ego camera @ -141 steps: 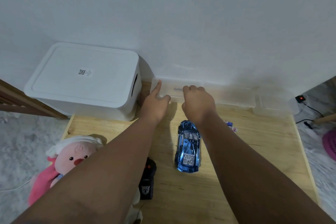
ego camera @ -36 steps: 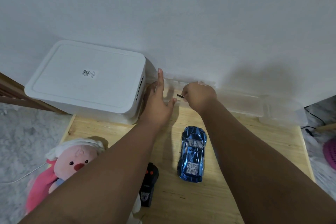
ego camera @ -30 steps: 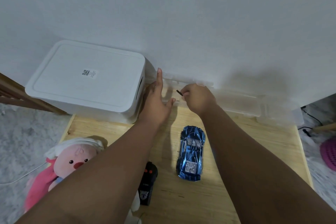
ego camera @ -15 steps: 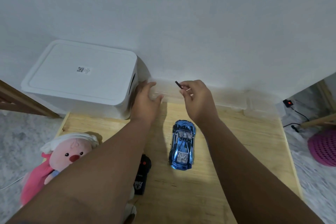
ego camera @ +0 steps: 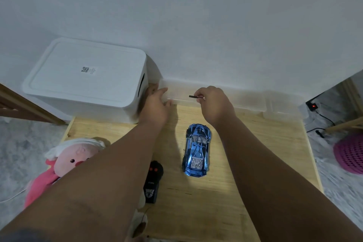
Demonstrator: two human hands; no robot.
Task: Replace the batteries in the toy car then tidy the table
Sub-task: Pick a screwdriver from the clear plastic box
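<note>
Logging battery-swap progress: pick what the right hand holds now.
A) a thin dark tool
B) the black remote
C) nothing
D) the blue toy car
A: the right hand pinches a thin dark tool over the clear box; the blue toy car and black remote lie on the table.

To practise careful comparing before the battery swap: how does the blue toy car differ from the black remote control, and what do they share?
The blue toy car is shiny; the black remote control is dull, with red buttons. The car is wider and longer than the remote. The car lies in full view; the left forearm overlaps the remote's edge. Both lie lengthwise on the wooden table.
</note>
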